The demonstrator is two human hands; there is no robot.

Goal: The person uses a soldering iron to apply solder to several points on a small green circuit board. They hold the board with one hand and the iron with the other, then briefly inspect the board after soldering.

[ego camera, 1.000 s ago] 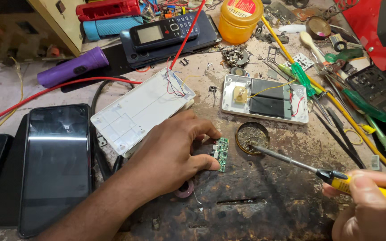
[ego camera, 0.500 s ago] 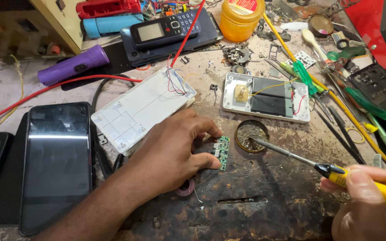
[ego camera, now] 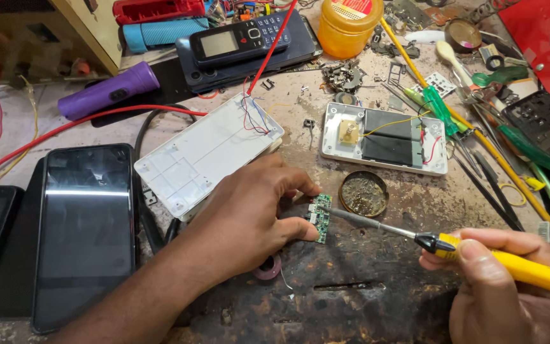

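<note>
My left hand [ego camera: 249,213] pinches a small green circuit board [ego camera: 320,218] on edge against the scarred workbench, thumb below and fingers above. My right hand [ego camera: 501,283] grips a yellow-handled soldering iron [ego camera: 510,264] at lower right. Its metal tip [ego camera: 342,215] reaches left and touches the board's right side. A round tin of flux [ego camera: 364,193] lies just behind the tip. A coil of solder wire [ego camera: 267,267] peeks out beneath my left wrist.
A white open casing [ego camera: 205,153] with thin wires lies behind my left hand. A white opened device [ego camera: 386,137] with dark cells sits past the tin. A black smartphone [ego camera: 84,229] lies at left. Screwdrivers and tweezers [ego camera: 498,143] crowd the right; an orange jar [ego camera: 350,25] stands at back.
The soldering iron tip has moved left from over the flux tin to the green board. My left hand keeps holding the board in place.
</note>
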